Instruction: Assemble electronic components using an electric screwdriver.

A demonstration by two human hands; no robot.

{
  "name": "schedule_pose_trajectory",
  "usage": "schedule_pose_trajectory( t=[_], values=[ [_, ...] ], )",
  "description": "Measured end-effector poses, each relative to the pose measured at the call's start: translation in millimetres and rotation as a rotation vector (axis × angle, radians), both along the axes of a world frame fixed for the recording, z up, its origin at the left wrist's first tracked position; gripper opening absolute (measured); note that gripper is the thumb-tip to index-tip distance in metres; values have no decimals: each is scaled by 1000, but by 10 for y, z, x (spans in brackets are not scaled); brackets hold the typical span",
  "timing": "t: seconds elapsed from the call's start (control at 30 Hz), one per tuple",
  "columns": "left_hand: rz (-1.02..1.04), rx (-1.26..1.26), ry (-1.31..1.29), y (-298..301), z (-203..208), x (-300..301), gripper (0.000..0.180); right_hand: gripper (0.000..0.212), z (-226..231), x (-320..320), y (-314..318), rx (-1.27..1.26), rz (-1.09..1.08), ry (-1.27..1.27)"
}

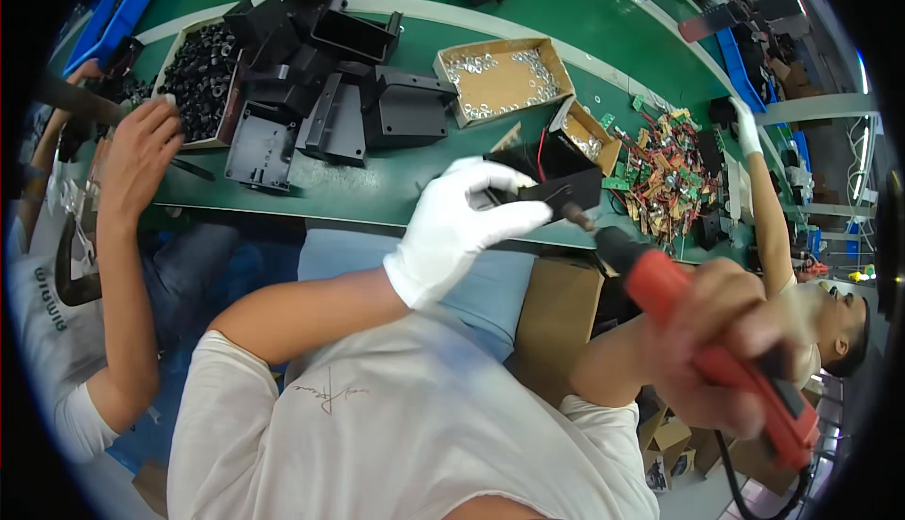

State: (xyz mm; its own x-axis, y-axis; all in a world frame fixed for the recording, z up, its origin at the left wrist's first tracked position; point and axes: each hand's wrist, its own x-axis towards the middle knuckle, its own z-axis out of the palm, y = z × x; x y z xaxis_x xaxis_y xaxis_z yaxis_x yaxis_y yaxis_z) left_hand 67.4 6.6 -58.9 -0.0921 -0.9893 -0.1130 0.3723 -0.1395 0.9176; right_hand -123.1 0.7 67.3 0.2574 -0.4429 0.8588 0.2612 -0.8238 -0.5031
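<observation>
My left hand (pixel 448 223), in a white glove, is closed on a black plastic housing (pixel 577 190) at the table's near edge, its thumb and fingers pinching the near left part. A red wire (pixel 541 154) rises from inside that housing. My bare right hand (pixel 721 336), smeared by motion, is wrapped round a red electric screwdriver (pixel 660 284) with a black nose. The bit (pixel 577 216) points up and left at the housing's near wall. Whether the tip touches it I cannot tell. A cord (pixel 731 473) hangs from the screwdriver's lower end.
Black housings (pixel 405 110) are piled at left, beside a box of small black parts (pixel 200 72). Two cardboard trays (pixel 504 82) hold metal washers or nuts. At right lies a heap of wired circuit boards (pixel 665 176). Co-workers' arms reach in at left (pixel 132 171) and right (pixel 768 199).
</observation>
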Motion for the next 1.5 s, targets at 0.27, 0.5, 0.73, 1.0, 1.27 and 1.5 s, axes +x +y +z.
schedule_pose_trajectory(
  t=[0.27,0.5,0.73,1.0,1.27,1.5],
  values=[
    [196,14,243,-171,-100,-204,51,48,63,-41,71,84,-534,-265],
    [440,-732,-329,-128,-14,-51,65,42,-384,-295,-232,673,-622,-243],
    [317,-796,-489,-171,18,57,76,33,-1260,-314,-334,825,-743,-296],
    [37,-736,-735,-711,437,100,61,21,-1920,-315,-421,784,-936,-321],
    [-7,-555,-1038,-3079,138,-239,58,23,-1974,-293,-458,791,-934,-298],
    [-412,-568,-1641,-4057,450,891,44,30,-1967,-245,-489,797,-1020,-314]
  ],
)
